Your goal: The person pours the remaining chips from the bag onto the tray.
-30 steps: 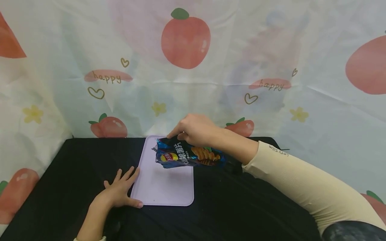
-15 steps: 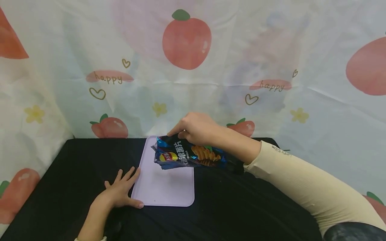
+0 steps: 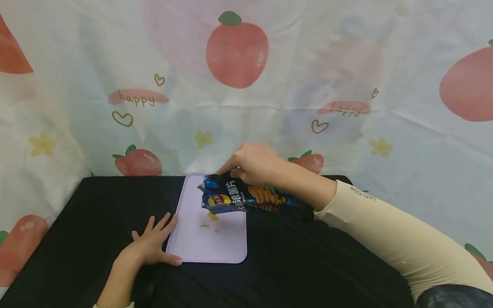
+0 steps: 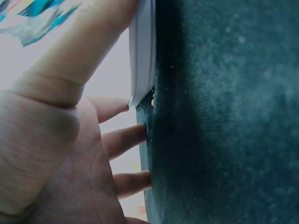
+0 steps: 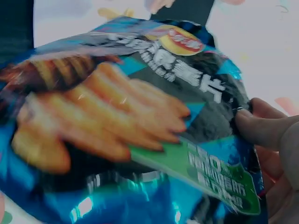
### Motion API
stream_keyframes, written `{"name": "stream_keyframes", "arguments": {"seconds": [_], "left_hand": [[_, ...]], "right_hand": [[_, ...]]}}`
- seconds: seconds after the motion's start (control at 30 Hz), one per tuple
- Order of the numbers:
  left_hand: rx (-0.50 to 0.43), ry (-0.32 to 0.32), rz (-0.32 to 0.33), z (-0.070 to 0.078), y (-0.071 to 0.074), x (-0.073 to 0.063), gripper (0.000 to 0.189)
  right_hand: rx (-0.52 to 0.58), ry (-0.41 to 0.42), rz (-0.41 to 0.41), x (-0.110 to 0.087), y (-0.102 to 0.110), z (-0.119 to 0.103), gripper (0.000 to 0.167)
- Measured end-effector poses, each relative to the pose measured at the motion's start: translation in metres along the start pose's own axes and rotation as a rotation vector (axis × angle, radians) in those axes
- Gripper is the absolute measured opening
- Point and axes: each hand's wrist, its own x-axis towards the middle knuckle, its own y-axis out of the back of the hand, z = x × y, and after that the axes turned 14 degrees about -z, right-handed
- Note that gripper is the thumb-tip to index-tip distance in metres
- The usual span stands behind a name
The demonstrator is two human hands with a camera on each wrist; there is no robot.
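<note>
My right hand (image 3: 254,164) pinches a dark blue potato chip bag (image 3: 242,197) along its far edge. The bag lies on its side in the air, its torn mouth pointing left over the lilac tray (image 3: 209,250). Under that mouth a few yellow potato chips (image 3: 213,217) and bits show above the tray's surface. Close up in the right wrist view, the bag's printed front (image 5: 140,102) is seen with thumb and fingers at its edge. My left hand (image 3: 149,247) lies with spread fingers against the tray's left side, thumb at the near corner. The bag's contents are hidden.
A black cloth (image 3: 308,265) covers the table, its far edge meeting a hanging curtain (image 3: 262,119) printed with fruit and hearts. My right forearm crosses above the table from the right.
Yellow chips have appeared beneath the bag's mouth, over the tray that was bare before. The bag and right hand have shifted slightly right. My left hand stays at the tray.
</note>
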Motion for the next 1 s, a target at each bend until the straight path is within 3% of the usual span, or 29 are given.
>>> {"name": "stream_keyframes", "arguments": {"seconds": [1.0], "left_hand": [[-0.004, -0.008, 0.006, 0.004, 0.002, -0.003, 0.128]], "right_hand": [[-0.021, -0.011, -0.001, -0.012, 0.007, 0.005, 0.031]]}}
